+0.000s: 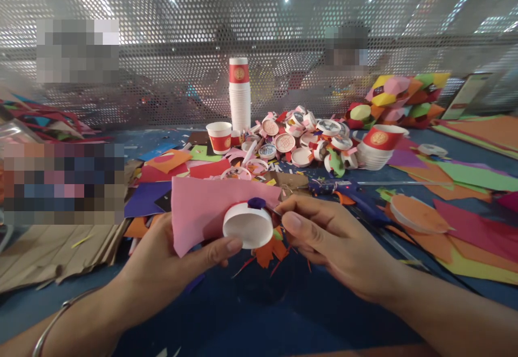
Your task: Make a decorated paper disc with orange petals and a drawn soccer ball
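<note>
My left hand (170, 260) is closed around a sheet of pink paper (198, 206) and a short white paper cup piece (246, 230), its thumb against the cup's lower edge. The cup's round hollow faces me. A small dark purple scrap (257, 202) sits at the cup's upper rim. Just to the right, my right hand (324, 238) pinches a thin dark thing that points at the rim; most of it is hidden by the fingers. Below the cup, orange paper cuttings (269, 251) lie on the dark blue table (259, 319).
Behind my hands stand a tall stack of paper cups (239, 103), a pile of cut cup bases (299, 138) and tilted cups (378, 143). A blue glue gun (370, 203) with its cord lies right. Coloured paper (481, 176) and brown cardboard (81, 249) flank me. Perforated metal (162, 49) rises behind.
</note>
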A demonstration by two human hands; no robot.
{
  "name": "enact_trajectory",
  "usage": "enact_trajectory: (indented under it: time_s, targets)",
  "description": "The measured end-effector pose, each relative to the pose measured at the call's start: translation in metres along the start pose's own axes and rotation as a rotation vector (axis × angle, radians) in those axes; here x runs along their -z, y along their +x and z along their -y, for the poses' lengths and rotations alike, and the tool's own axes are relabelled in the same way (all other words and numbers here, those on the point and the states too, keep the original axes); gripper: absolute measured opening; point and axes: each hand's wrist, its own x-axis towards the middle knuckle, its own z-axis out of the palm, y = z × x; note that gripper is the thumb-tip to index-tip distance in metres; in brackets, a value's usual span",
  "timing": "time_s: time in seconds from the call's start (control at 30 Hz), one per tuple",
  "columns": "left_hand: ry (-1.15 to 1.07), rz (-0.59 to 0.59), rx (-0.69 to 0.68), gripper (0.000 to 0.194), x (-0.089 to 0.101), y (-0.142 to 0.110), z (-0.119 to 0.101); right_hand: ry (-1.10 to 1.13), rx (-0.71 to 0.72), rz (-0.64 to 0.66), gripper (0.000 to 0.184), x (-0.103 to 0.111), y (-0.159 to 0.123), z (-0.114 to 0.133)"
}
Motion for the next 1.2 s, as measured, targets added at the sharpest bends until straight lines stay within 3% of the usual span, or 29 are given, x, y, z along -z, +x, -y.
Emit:
enact_trajectory:
  time_s: [0.23,0.73,0.9,1.1,1.2]
  targets:
    - [0.003,0.034,-0.028,0.033,0.002,0.002,0.000,-0.021,-0.027,-0.015,0.035,0.000,0.000,0.002]
    - [0.139,-0.075,-0.335,0.015,0.006,0.007,0.006,-0.088,0.031,0.013,0.027,0.001,-0.001,0.003]
    - [0.130,0.007,-0.391,0.024,0.007,0.007,0.012,-0.217,0.075,0.017,0.029,0.002,-0.002,0.005]
    - [0.162,0.109,-0.358,0.030,0.009,0.010,0.006,-0.271,0.066,0.015,0.032,0.004,-0.002,0.002]
    - [0.169,0.079,-0.374,0.025,0.010,0.010,0.006,-0.285,0.066,0.023,0.032,0.004,-0.002,0.004]
